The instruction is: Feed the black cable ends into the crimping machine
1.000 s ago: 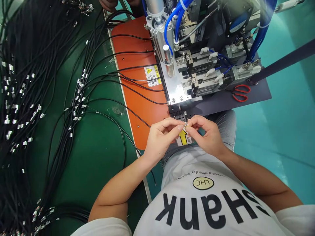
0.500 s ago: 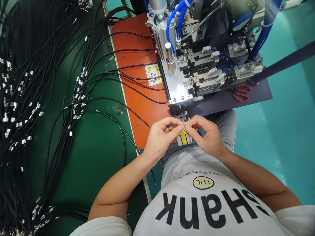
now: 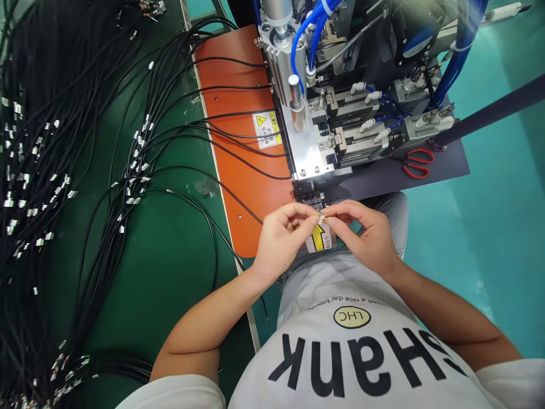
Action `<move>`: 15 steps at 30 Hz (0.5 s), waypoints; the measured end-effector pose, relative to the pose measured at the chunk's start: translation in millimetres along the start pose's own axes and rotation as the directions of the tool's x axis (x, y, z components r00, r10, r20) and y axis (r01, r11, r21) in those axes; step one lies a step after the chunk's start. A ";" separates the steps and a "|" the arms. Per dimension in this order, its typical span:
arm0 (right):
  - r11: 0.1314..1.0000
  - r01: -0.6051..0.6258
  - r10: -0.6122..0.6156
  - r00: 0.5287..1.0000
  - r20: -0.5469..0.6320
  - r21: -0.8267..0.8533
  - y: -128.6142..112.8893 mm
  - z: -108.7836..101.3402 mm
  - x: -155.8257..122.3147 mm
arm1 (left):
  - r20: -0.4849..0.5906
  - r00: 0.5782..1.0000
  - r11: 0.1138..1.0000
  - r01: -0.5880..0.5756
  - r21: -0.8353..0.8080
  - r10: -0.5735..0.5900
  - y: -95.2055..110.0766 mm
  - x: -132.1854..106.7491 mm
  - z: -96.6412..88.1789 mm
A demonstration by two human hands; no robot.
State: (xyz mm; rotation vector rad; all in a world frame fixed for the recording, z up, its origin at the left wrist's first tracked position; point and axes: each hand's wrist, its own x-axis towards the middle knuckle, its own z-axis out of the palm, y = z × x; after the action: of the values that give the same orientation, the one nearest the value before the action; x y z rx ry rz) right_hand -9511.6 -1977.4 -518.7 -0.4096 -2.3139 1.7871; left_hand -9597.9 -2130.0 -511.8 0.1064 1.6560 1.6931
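A black cable (image 3: 232, 197) runs from the left across the orange plate to my left hand (image 3: 283, 236). My left hand is closed, thumb and forefinger pinching the cable near its end, though the fingers hide most of it. Opposite it, my right hand (image 3: 365, 234) is closed in a pinch on the thin light wires (image 3: 322, 217) at that end. The fingertips of both hands nearly meet, just above a label with a yellow arrow (image 3: 318, 237). Beyond the fingertips lies the front edge of a dark metal track (image 3: 311, 197).
A machine with metal cylinders (image 3: 300, 139) and blue air hoses (image 3: 314, 34) stands ahead. Several cables cross the orange plate (image 3: 251, 199) into it. Bundles of black cables (image 3: 136, 153) lie on the green table (image 3: 170, 272) at left. Red-handled scissors (image 3: 418, 163) rest at right.
My right hand has shifted slightly right, its fingers straighter, and more of the wire ends shows between the fingertips. My left hand keeps its pinch almost in place.
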 end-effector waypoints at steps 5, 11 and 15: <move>1.000 0.015 -0.016 0.999 -0.049 -0.014 -1.8 0.8 0.1 | -0.006 1.000 1.000 0.000 0.026 0.000 0.0 -0.3 0.5; 0.999 0.022 -0.024 0.996 -0.086 -0.025 -2.1 2.6 1.7 | -0.006 1.000 0.997 -0.014 0.070 0.014 0.2 -0.3 0.3; 1.000 0.014 -0.016 0.995 -0.103 -0.022 -0.7 4.3 3.3 | 0.008 1.000 0.994 -0.022 0.108 0.021 -0.6 0.3 -0.5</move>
State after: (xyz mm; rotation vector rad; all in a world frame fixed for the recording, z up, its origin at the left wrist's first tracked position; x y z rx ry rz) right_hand -9516.1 -1980.4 -519.2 -0.4746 -2.2611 1.6946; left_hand -9598.1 -2130.3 -512.5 0.1823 1.7466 1.6171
